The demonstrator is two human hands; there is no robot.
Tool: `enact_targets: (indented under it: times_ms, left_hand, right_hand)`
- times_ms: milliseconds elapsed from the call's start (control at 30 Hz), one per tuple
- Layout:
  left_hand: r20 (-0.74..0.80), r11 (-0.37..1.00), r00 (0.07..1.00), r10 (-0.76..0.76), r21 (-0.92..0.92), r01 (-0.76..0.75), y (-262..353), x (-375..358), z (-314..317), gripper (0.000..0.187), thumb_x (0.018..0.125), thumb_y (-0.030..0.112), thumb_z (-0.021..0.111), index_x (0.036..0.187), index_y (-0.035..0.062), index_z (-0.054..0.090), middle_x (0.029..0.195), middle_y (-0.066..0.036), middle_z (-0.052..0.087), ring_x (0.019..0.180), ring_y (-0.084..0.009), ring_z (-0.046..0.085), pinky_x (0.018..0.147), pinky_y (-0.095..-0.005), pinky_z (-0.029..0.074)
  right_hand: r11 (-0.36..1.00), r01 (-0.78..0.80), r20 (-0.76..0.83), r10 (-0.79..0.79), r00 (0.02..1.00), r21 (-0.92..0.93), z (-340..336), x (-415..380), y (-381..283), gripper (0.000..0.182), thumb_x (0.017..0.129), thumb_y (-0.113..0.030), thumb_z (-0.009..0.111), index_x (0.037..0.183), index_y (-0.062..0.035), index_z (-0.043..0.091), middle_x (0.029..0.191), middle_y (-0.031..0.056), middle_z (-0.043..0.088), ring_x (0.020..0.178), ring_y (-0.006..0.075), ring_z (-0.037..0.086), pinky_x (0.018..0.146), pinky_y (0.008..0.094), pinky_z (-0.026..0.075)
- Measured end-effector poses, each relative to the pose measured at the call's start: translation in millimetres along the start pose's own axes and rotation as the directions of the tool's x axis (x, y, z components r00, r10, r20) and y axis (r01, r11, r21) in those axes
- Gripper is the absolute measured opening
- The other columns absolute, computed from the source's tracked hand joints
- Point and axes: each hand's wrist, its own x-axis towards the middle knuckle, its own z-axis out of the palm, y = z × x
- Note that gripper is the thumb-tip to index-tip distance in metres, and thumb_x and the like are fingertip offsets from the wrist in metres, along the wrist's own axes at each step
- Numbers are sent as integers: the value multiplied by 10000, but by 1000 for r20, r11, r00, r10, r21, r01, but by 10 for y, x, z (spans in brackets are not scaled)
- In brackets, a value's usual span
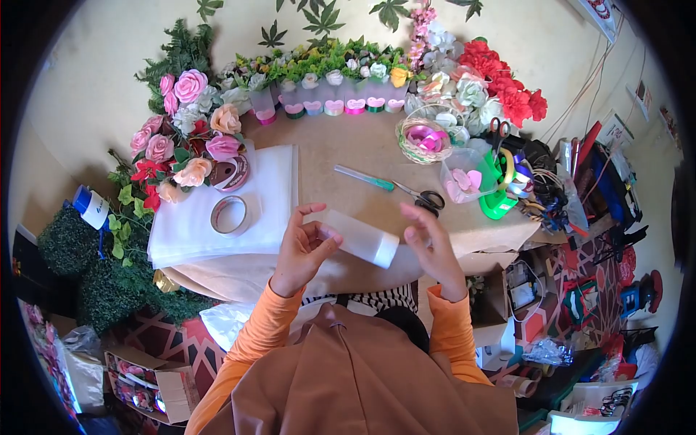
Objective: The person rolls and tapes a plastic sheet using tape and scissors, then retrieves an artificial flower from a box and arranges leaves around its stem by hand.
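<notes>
Flower bunch: pink, peach and red artificial blooms [190,87] crowded the table's left back corner.
White sheets: a stack [181,228] lay flat along the left side of the table [326,148].
Tape roll: it [214,217] rested on the sheets, just in front of a dark ribbon spool [230,172].
Left hand: this hand [308,241], in an orange sleeve, held one end of the tube between thumb and curled fingers, the index finger raised.
Pot row: small pots [333,96] with pink heart labels and greenery stood along the back.
Translucent tube: it [353,235] slanted between the two hands, above the table's near edge, its white-banded end lower and toward the right.
Craft knife: it [364,177], teal-handled, lay beyond the tube, near black-handled scissors [420,197].
Right hand: it [436,248] was spread wide and held nothing, near the banded end.
Wicker basket: this [407,148] held pink ribbon.
Plastic tub: pink cutouts [464,183] filled it [475,158], beside a green tape dispenser [499,206].
</notes>
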Motion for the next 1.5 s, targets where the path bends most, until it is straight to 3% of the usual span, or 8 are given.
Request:
enact_targets:
  times_ms: [167, 467, 633, 733, 767, 800, 933, 1500]
  left_hand:
    - [96, 989, 994, -59, 141, 45, 39, 167, 17, 551, 762, -6, 650, 1209, 38, 330, 829, -61, 570, 784, -118, 566, 727, -229, 459]
    - [60, 887, 983, 175, 424, -184, -158, 255, 314, 705, 654, 195, 789, 1200, 45, 369, 1354, -155, 268, 1246, -283, 329, 879, -397, 438]
    - [-1, 725, 938, 345, 635, -266, -304, 184, 334, 570, 639, 232, 784, 1092, 48, 492, 1266, -243, 338, 1243, -378, 307, 981, -412, 307]
    - [-46, 649, 900, 433, 708, -277, -293, 237, 216, 546, 644, 190, 770, 1091, 48, 491, 1195, -207, 386, 1181, -345, 355, 960, -397, 325]
    - [-23, 612, 899, 437, 741, -278, -251, 256, 168, 526, 644, 146, 750, 1091, 49, 490, 1100, -164, 411, 1068, -305, 395, 934, -382, 339]
    - [-23, 612, 901, 434, 741, -276, -208, 265, 130, 526, 644, 146, 750, 1091, 49, 490, 1100, -164, 411, 1068, -305, 395, 934, -382, 339]
    - [-65, 718, 943, 325, 666, -201, -123, 272, 29, 581, 630, 79, 746, 1127, 26, 450, 1067, -95, 386, 959, -214, 423, 897, -335, 383]
    - [80, 448, 912, 403, 852, -272, -95, 315, -143, 503, 670, -89, 581, 1147, 11, 454, 1207, -159, 480, 1122, -370, 436, 982, -403, 341]
  right_hand:
    - [894, -211, 274, 104, 956, 395, 226, -45, 89, 456, 911, -278, 508, 1278, -27, 410, 1158, 106, 523, 968, 114, 519, 823, 248, 425]
    - [716, -253, 127, 225, 966, 650, 506, 38, 23, 532, 952, -333, 377, 1354, -16, 234, 1249, 134, 441, 1142, 184, 440, 965, 303, 341]
    - [559, -220, 120, 210, 970, 800, 620, 90, -67, 549, 956, -387, 313, 1355, -21, 226, 1248, 166, 433, 1144, 227, 438, 969, 338, 349]
    - [777, -191, 74, 184, 980, 600, 528, 197, -4, 434, 937, -273, 439, 1272, -7, 368, 1222, 164, 460, 1121, 245, 450, 942, 329, 355]
    - [970, -41, -43, 53, 998, 240, 470, 267, 71, 368, 903, -217, 489, 1207, -19, 432, 1186, 156, 483, 1077, 271, 467, 920, 340, 367]
    - [980, 95, -96, -113, 989, -173, 435, 344, 125, 306, 869, -162, 539, 1142, -31, 497, 1150, 149, 505, 1034, 298, 483, 897, 351, 380]
    - [864, 35, -189, -149, 971, -502, 468, 614, 405, 291, 746, -74, 606, 1034, -52, 572, 1062, 129, 553, 1049, 327, 446, 918, 396, 348]
    - [893, -168, -342, 17, 940, -418, -138, 196, 163, 135, 733, 27, 586, 862, -14, 577, 864, 151, 533, 880, 333, 488, 742, 385, 411]
